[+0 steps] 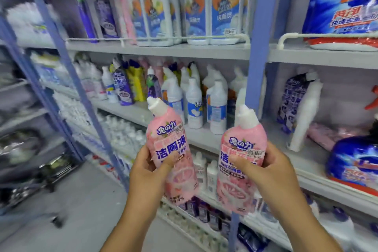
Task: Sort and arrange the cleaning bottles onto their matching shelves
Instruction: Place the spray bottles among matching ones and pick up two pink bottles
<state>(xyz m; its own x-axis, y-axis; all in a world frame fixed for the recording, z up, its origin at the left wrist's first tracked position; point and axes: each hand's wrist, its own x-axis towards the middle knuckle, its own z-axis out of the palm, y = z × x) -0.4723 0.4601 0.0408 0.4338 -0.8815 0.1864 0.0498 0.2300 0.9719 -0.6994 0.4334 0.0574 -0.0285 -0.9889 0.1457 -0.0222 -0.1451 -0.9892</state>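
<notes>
Two pink plastic toilet-cleaner bottles with white angled caps being held upright, side by side, in front of blue shelf upright (254,63). Left hand (147,174) gripping left bottle (169,145) at mid-body, thumb curled across label, fingers wrapped behind. Right hand (268,172) clasping right bottle (241,161) likewise, thumb pressing label. Probably full, moderately heavy; stiff walls, glossy shrink sleeve likely slippery. Gripping best at waist below shoulder. Bodies showing blue lettering, citrus-slice picture near base. Matching pink bottles seemingly standing left of upright, on top shelf.

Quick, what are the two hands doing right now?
Left hand: fingers curled round a pink bottle, holding it up.
Right hand: fingers curled round a second pink bottle, holding it up.
</notes>
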